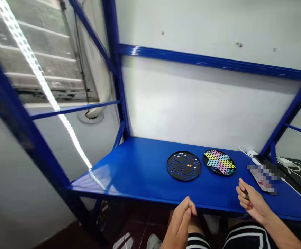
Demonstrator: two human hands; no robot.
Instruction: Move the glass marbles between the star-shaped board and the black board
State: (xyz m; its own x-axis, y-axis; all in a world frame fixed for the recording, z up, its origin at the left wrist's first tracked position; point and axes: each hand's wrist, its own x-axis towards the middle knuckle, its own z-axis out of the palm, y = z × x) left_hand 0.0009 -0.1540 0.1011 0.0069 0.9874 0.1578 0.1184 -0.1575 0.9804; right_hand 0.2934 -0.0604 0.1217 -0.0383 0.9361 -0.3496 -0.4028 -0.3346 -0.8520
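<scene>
My left hand [181, 218] is at the front edge of the blue table [140, 173], its fingers bent and pressed together. Its palm is turned out of sight, so anything inside is hidden. Over the table's right part, my right hand [251, 201] is curled closed, and a small dark, greenish patch shows between fingers and palm, too small to name. Beyond the hands lies a round black board [183, 166] with blue-rimmed holes, several white pieces and an orange one. To its right is a round star-patterned board [219, 162] in yellow, pink and light blue.
A phone [263, 176] lies at the table's right, partly blurred out. White cables [295, 167] and chargers are beside it on a dark surface. Blue metal frame posts [118, 69] and a crossbar [207, 62] surround the table. A white wall [204, 107] stands behind.
</scene>
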